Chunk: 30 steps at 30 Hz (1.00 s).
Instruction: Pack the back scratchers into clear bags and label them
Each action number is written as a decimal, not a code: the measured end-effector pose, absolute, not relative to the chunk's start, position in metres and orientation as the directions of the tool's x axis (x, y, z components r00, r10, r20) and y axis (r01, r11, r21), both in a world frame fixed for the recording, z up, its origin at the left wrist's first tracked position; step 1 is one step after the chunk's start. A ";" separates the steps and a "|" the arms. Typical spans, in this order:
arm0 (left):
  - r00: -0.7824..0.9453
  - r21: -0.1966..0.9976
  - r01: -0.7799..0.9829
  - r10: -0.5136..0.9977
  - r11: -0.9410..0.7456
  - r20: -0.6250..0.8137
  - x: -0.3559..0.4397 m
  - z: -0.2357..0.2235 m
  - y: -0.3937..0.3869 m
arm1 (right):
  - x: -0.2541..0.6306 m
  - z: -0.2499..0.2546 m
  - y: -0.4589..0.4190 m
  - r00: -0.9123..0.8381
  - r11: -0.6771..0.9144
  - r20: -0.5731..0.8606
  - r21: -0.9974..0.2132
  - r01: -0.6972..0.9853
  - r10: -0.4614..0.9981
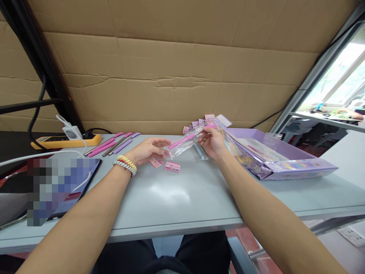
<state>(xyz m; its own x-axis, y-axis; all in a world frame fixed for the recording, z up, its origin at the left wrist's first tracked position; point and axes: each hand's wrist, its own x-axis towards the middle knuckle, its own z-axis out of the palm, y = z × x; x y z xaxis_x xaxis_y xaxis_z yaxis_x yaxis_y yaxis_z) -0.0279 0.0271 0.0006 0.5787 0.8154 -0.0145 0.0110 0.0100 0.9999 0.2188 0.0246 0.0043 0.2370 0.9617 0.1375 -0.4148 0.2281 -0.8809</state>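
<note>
Between my hands a pink-handled metal rod (182, 141) slants inside a clear plastic bag (179, 152). My left hand (149, 150), with twisted bands at the wrist, pinches the bag's lower left end. Fingers of my right hand (213, 142) close on its upper right end. Below the bag lie small pink printed cards (172, 167) on the grey table (171, 205). Several bagged pieces with printed cards (199, 122) lie behind and beside my right hand, partly hidden by it. Left of my left hand, several loose rods with pink and purple handles (106, 145) lie side by side.
At right stands an open purple box (299, 169) with flat packs inside. A yellow power strip (53, 142) with a white plug and cables sits back left. In front of it lies a flat dark-edged device (92, 173), partly blurred. A cardboard panel (176, 61) rises behind.
</note>
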 end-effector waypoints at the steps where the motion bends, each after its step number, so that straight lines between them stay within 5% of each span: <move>1: 0.602 0.999 0.030 0.798 0.011 -0.027 -0.028 0.001 0.027 | 0.219 0.004 0.025 0.230 0.226 0.139 -0.881 -0.417 0.963; 21: 0.516 0.988 0.141 0.857 -0.065 -0.017 -0.019 -0.005 0.024 | 0.206 0.005 0.015 0.025 0.219 0.223 -0.920 -0.325 0.974; 30: 0.341 0.995 0.032 0.937 -0.096 0.079 -0.005 -0.001 0.016 | 0.181 -0.013 0.010 -0.170 0.211 0.203 -0.977 0.028 0.964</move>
